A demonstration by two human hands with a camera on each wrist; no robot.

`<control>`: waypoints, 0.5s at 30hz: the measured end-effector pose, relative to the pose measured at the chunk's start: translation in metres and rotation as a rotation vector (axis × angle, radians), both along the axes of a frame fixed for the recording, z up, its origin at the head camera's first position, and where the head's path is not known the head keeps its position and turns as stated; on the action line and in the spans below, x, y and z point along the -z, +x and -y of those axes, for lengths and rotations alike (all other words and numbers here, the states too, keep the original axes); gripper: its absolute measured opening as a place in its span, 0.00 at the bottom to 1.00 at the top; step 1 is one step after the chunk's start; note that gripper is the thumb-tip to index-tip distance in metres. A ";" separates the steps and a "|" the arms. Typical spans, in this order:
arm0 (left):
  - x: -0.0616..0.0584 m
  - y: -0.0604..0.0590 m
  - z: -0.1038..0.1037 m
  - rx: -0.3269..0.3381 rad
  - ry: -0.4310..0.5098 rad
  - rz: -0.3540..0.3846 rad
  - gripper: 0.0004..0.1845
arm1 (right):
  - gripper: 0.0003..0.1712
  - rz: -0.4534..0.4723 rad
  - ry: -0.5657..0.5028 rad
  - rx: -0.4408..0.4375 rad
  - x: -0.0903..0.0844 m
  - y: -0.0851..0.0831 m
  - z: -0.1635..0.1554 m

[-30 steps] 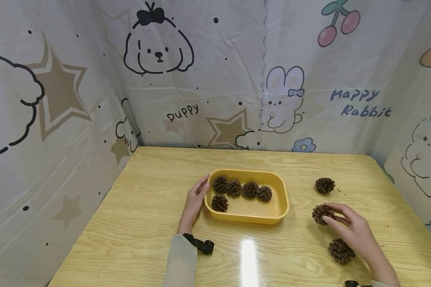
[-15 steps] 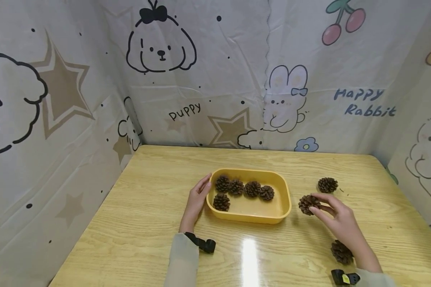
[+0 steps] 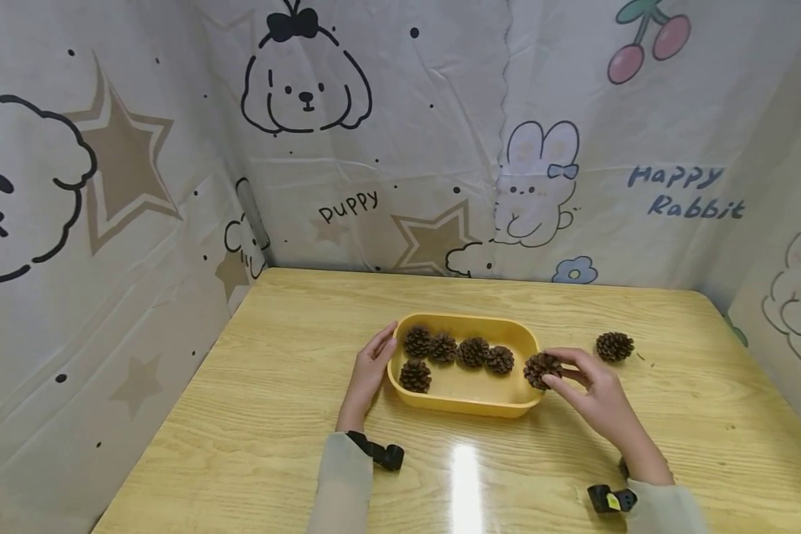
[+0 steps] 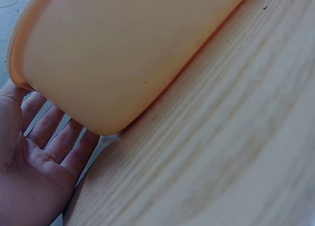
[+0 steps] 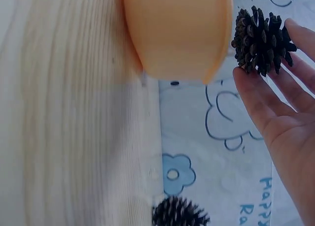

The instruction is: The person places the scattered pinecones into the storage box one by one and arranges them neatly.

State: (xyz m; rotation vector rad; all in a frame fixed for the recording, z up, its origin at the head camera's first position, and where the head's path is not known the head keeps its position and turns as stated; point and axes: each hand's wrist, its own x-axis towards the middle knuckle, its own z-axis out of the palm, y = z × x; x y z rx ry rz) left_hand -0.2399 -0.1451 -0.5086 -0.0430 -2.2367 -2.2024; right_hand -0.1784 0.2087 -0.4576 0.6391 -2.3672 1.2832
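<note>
My right hand (image 3: 594,397) pinches a brown pine cone (image 3: 541,369) between thumb and fingers, over the right end of a yellow plastic tray (image 3: 467,386). From the right wrist view, that held cone (image 5: 263,41) is raised beside the rim. Several more pine cones (image 3: 472,352) lie in the tray, most in a row along its back, with one cone (image 3: 415,376) at the front left. My left hand (image 3: 366,378) rests against the tray's left end, its extended fingers (image 4: 47,125) along the outer wall.
On the wooden table (image 3: 294,334), a loose pine cone (image 3: 614,346) lies right of the tray. Another cone (image 3: 624,467) is mostly hidden behind my right wrist. A printed cloth (image 3: 374,148) hangs around the table's back and sides.
My right hand has carried its pine cone leftward, from over the table to the tray's right rim. The left hand keeps its place at the tray; the view has shifted slightly.
</note>
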 end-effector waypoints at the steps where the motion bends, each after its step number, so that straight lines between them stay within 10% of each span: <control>1: -0.005 0.002 0.000 0.003 0.000 0.004 0.25 | 0.24 -0.003 0.003 -0.007 0.001 -0.002 0.003; 15: -0.023 0.012 0.001 0.024 -0.007 0.009 0.25 | 0.22 0.018 0.065 -0.111 0.004 -0.014 0.036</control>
